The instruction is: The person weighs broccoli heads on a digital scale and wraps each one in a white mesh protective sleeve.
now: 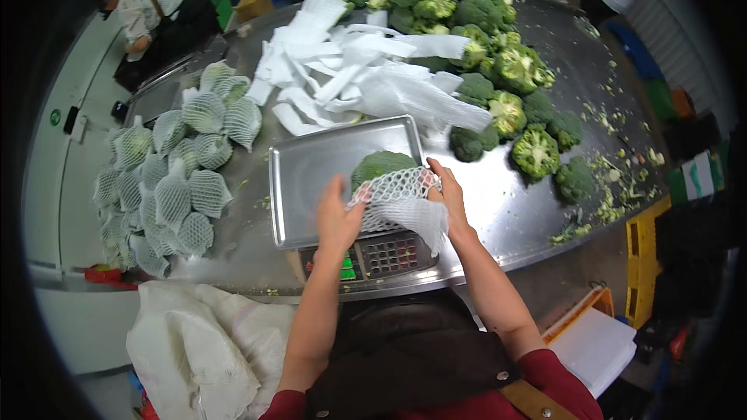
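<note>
Left hand (339, 216) and right hand (450, 196) are pinching stretchy-looking foam netting (397, 190) by its rim, likely sparing fragile broccoli (381, 164).

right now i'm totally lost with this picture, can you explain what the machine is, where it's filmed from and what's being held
There is no robot here, just a person's two bare hands. The camera sits on their head and looks down, so the forearms enter from the bottom and the edges look bent.

The left hand and right hand hold a white foam net, which covers the near part of a green broccoli head. Beneath them is a scale with a shiny metal tray and a keypad.

On the metal table, netted broccoli is piled on the left, loose white foam nets lie beyond the tray, and bare broccoli is heaped to the right of those.
</note>
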The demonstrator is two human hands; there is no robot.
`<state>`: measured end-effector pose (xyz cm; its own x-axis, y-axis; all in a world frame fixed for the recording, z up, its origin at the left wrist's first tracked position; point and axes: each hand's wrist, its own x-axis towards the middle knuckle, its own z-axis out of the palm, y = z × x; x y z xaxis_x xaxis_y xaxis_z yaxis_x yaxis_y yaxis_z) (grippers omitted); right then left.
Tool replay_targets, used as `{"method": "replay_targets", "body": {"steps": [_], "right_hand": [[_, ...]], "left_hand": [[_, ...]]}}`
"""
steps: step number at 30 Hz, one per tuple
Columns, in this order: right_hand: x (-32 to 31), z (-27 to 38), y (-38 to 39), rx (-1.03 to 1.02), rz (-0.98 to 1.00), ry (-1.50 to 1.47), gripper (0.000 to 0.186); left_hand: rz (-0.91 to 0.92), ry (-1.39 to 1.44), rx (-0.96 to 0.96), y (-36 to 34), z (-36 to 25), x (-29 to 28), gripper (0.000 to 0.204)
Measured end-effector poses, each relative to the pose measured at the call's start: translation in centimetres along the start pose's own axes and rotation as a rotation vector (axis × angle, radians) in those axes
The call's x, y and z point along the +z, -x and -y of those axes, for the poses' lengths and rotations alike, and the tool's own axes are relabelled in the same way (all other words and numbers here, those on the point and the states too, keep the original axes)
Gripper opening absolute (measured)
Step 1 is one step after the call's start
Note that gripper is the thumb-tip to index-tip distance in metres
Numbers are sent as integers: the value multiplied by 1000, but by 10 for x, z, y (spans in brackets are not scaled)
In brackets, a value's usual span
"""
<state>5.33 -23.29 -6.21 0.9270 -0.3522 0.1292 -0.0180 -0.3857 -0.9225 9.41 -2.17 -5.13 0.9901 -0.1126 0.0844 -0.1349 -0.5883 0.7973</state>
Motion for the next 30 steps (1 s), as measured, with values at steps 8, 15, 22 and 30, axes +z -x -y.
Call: {"method": "replay_targets", "body": {"steps": [8,15,22,30], "right_hand": [[-35,131,44,-50,517,-203,21],[-15,131,31,707,990,-1002,45],[81,84,61,971,743,-1534,34],[36,81,15,422,646,-668,25]], "left_hand": [[306,1134,-155,18,-24,-53,80],[347,1174,-560,82,-5,-47,57],[-40,1843,-534,57,47,-71,51],[-765,1614,-215,-76,186,-265,52]]}}
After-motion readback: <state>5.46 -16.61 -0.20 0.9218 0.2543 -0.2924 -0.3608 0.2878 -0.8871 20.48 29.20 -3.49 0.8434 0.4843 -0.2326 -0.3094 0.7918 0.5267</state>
